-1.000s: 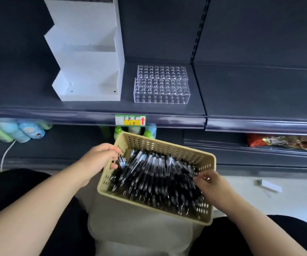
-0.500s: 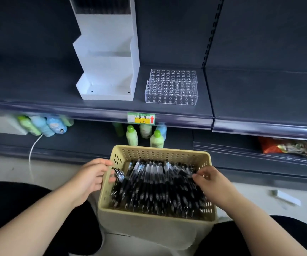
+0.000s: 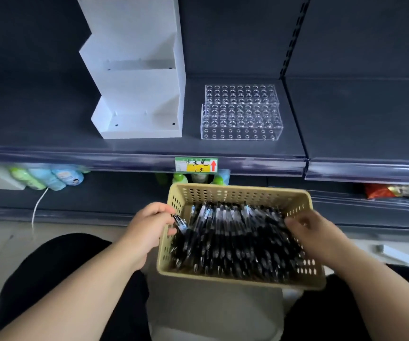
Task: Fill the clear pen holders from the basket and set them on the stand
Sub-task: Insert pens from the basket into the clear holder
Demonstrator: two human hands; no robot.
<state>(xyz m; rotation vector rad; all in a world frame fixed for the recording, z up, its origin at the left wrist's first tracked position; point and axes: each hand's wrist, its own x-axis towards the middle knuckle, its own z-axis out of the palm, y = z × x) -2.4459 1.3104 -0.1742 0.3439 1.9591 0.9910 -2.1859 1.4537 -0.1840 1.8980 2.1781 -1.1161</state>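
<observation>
The pens point(image 3: 235, 237) lie in the basket point(image 3: 238, 193), lengthwise toward the shelf point(image 3: 247, 148)

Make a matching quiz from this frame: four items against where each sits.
Items
1. stand
2. clear pen holders
3. pens
4. price label

Places
A. lying in the beige basket
B. stuck to the front edge of the shelf
C. white, on the shelf, left of the holders
D. on the shelf, right of the stand, no pens in them

Pairs: 1-C, 2-D, 3-A, 4-B
</observation>
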